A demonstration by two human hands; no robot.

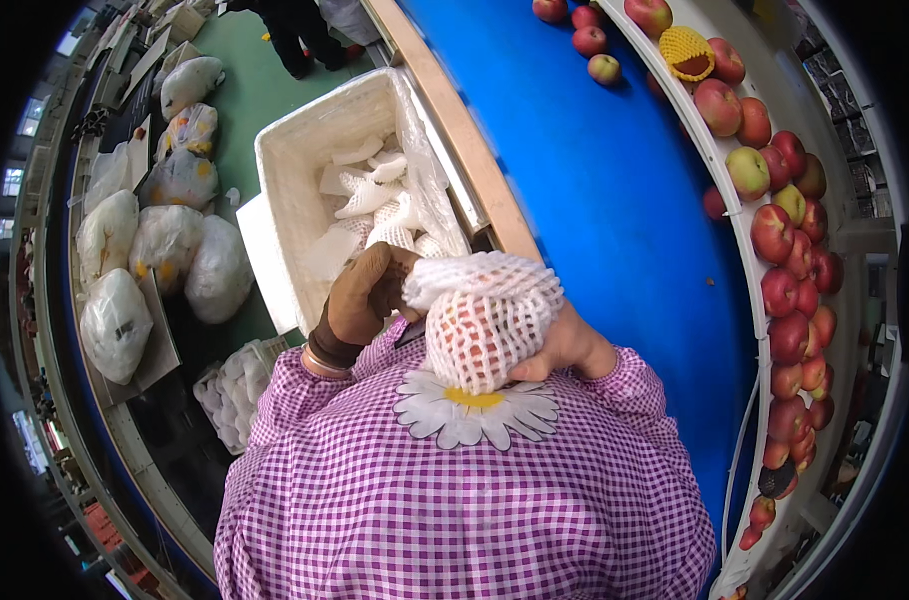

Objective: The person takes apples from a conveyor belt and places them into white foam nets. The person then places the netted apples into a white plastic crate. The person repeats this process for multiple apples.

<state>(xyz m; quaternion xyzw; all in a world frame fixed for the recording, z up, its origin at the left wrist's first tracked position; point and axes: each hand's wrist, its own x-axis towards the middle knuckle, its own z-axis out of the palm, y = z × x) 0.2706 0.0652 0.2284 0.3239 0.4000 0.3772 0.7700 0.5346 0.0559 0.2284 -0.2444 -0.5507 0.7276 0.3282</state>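
Close in front of my chest, my right hand [563,345] grips an apple [473,330] wrapped in a white foam net sleeve [492,356]. Red skin shows through the mesh. Loose netting [484,274] is bunched across the top of the apple. My left hand [361,292], in a brown glove, has its curled fingers pinching the left end of this netting; the fingertips are partly hidden. Just beyond that hand stands a white foam box [274,187] with a plastic liner, holding several white foam net sleeves [372,195].
On the right runs a blue conveyor belt [612,225] with a wooden edge [462,112]. Apples [589,41] lie at its far end, and more [773,232] line a white ledge [758,300]. Filled plastic bags [218,270] sit at left. A person [293,37] stands ahead.
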